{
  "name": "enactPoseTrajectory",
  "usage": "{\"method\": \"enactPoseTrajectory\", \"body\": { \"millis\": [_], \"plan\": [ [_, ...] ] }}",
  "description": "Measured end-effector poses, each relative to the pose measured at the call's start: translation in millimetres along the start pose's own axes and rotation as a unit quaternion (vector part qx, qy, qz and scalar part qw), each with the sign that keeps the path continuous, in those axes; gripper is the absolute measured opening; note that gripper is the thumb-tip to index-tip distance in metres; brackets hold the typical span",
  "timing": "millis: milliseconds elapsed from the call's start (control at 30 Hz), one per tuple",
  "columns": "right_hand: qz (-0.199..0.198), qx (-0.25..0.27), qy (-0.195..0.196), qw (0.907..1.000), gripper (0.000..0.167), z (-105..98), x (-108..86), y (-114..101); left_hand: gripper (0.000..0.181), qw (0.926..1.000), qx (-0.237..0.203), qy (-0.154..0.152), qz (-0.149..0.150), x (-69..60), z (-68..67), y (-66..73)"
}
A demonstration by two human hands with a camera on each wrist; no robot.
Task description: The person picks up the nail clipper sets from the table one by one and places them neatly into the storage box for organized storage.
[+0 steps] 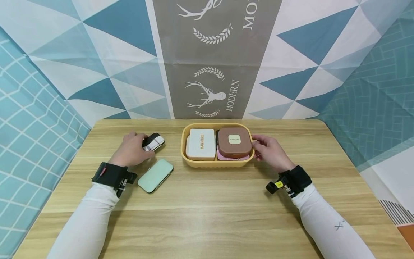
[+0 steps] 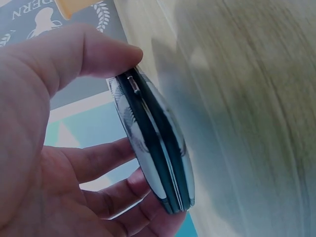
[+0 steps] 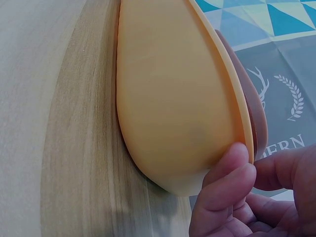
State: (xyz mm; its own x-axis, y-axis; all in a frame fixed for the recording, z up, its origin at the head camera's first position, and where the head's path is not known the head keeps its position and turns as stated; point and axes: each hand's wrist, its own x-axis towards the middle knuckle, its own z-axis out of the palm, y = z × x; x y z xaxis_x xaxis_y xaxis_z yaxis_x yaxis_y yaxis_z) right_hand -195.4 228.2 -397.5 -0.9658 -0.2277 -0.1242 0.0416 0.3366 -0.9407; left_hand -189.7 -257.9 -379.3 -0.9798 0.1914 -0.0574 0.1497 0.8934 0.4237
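Note:
My left hand (image 1: 132, 149) holds a small black-and-white checked case (image 1: 154, 141) between thumb and fingers, above the table's left part. In the left wrist view the closed edge of this case (image 2: 155, 143), dark with a metal seam, faces the camera. Just below that hand lies a mint-green case (image 1: 156, 175), flat on the table. My right hand (image 1: 271, 153) pinches the right rim of a yellow plastic basket (image 1: 207, 164); the right wrist view shows its fingers on the outer wall (image 3: 173, 98). Inside stand a white "MANICURE" case (image 1: 201, 144) and a brown case (image 1: 234, 142).
A pink item (image 1: 226, 157) shows under the brown case, and another pale case edge (image 1: 187, 144) beside the white one. The wooden table (image 1: 207, 216) ends at a patterned backdrop (image 1: 129, 72) with blue triangles behind the basket.

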Motion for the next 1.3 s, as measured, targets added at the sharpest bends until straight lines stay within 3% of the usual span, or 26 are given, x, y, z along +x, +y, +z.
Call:
{"method": "enactPoseTrajectory", "body": {
  "millis": [733, 1300],
  "plan": [
    [0.006, 0.004, 0.000, 1.0000, 0.049, 0, 0.0, 0, 0.067, 0.9993, -0.002, 0.032, 0.021, -1.1, -5.9, 8.9],
    [0.000, -0.002, 0.002, 1.0000, 0.048, 0, 0.5, 0, 0.066, 0.9966, -0.008, 0.061, 0.055, 0.8, -13.2, 12.0]
  ]
}}
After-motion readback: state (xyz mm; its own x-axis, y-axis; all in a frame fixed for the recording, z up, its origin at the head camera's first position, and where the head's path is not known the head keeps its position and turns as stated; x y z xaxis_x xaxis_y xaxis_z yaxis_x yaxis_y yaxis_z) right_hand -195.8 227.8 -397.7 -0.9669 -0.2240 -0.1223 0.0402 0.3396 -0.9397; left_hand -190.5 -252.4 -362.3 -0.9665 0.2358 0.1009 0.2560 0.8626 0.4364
